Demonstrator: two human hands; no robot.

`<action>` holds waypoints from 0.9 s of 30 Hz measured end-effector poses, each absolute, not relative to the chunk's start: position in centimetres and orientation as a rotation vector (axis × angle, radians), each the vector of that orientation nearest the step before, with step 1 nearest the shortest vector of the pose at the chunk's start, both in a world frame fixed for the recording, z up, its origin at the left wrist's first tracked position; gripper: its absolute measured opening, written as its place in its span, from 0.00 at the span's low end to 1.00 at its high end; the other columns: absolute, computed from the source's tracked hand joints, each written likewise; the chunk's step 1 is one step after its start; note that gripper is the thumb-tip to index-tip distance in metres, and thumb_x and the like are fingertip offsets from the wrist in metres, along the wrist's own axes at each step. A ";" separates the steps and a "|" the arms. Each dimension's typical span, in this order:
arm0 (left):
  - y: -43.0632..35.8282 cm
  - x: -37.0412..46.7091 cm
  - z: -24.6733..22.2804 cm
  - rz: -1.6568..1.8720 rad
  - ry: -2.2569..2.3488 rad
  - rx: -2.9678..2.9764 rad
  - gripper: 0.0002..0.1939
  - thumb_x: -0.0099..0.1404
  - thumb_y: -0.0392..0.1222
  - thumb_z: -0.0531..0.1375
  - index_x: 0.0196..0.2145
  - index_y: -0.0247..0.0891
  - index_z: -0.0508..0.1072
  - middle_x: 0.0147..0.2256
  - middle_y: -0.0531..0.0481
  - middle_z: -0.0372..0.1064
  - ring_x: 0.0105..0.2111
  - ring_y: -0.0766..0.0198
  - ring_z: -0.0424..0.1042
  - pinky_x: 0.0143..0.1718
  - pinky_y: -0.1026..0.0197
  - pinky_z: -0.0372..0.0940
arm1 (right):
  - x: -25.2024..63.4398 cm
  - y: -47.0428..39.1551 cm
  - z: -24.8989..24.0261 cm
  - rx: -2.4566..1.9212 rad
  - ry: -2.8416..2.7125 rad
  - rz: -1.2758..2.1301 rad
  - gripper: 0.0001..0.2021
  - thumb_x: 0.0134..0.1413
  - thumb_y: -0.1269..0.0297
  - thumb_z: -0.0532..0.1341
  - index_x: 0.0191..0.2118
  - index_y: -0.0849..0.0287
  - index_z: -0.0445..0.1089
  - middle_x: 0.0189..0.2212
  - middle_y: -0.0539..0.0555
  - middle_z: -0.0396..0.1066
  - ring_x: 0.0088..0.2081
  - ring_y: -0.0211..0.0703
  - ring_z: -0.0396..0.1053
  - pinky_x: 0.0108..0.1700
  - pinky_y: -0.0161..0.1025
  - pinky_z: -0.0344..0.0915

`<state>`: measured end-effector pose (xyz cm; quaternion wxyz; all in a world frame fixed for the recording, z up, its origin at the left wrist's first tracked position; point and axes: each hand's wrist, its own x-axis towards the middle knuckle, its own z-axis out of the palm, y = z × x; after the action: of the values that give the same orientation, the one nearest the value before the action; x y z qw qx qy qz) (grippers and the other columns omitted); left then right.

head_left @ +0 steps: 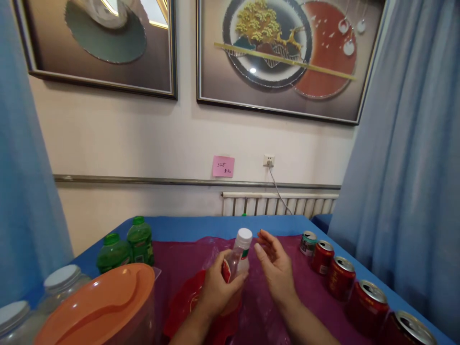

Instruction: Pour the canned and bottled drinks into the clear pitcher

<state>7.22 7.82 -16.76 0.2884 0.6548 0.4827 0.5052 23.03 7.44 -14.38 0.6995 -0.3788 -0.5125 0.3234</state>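
A clear plastic bottle (233,261) with a white screw cap (245,235) stands nearly upright in my left hand (219,285), whose fingers wrap round its body. Red and green label parts show on the bottle. To its right, my right hand (275,268) is held apart from the bottle, thumb and fingers spread, with nothing in it. Below the left hand lies a red plastic tray or plate (179,306) with a gold mark, partly hidden by the hand and forearm.
An orange-lidded container (104,297) stands at front left, near white-lidded jars (63,277) and green bottles (140,239). Along the right edge runs a row of drink cans (341,275). A purple sheet (176,254) covers part of the blue table (165,231). Curtains (402,167) hang at both sides.
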 end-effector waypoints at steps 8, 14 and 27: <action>7.2 7.3 -16.6 1.285 1.294 1.805 0.30 0.53 0.48 0.67 0.51 0.40 0.66 0.48 0.43 0.73 0.47 0.52 0.71 0.52 0.50 0.62 | 25.1 7.7 -11.0 -0.904 -1.635 0.342 0.16 0.53 0.60 0.67 0.49 0.54 0.75 0.43 0.55 0.76 0.43 0.48 0.72 0.46 0.43 0.68; 6.6 7.4 -15.9 1.206 1.204 1.827 0.24 0.53 0.45 0.67 0.47 0.41 0.69 0.43 0.47 0.75 0.42 0.54 0.72 0.45 0.53 0.63 | 26.6 8.0 -10.4 -0.900 -1.738 0.450 0.15 0.55 0.61 0.64 0.49 0.54 0.75 0.40 0.54 0.75 0.37 0.44 0.71 0.41 0.41 0.69; 6.5 6.1 -14.9 0.931 0.817 1.737 0.21 0.48 0.50 0.63 0.38 0.36 0.72 0.31 0.52 0.67 0.33 0.61 0.63 0.34 0.61 0.57 | 28.0 7.0 -8.7 -0.683 -1.891 0.657 0.17 0.63 0.55 0.59 0.54 0.51 0.73 0.51 0.55 0.73 0.54 0.49 0.68 0.57 0.48 0.64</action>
<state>6.13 6.51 -14.91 0.4830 0.7129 0.3354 0.3821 28.02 7.01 -8.71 0.4911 -0.2815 -0.7787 0.2705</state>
